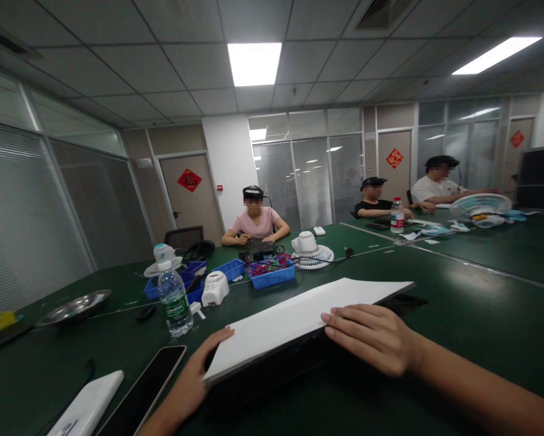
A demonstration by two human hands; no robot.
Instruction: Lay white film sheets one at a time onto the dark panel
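I'm steadying the white sheet point(284, 315), left hand point(198, 368) holding, right hand point(383, 339) touching, its grip unclear; shifting is likely needing both.

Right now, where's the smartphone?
Head view, lower left: the smartphone lies on the green table, screen dark, between the white slab-like device and the left hand with its forearm.

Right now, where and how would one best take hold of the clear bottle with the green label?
Probably around the green label, coming from the near side: the bottle stands upright, its round body suits a wrapping grip, and blue trays sit behind it.
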